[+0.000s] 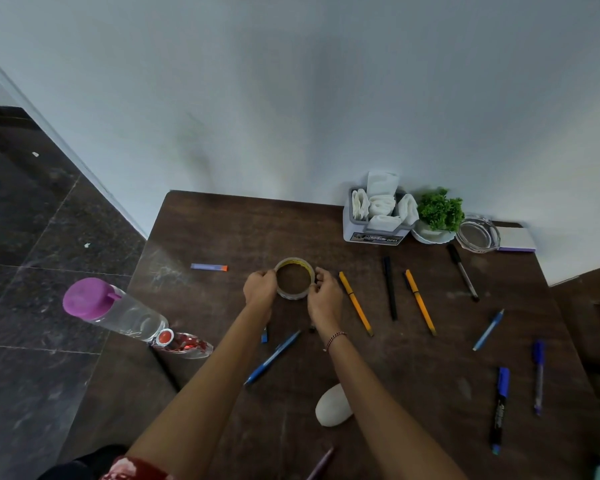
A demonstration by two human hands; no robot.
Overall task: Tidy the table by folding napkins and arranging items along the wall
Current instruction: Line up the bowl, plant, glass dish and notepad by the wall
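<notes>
bare tabletop [243, 230] toward wall, napkin holder [374, 220] blocking far right

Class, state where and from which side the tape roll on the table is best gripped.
Grip the tape roll by its outer band, opposite sides, from above: it lies flat, hole upward, as the left hand and right hand hold it.

table [430, 358]: dark wood, scuffed, matt
tape roll [294, 293]: clear glossy plastic film
ashtray [478, 234]: clear glass
napkins [381, 202]: white soft paper
water bottle [125, 311]: transparent plastic
</notes>
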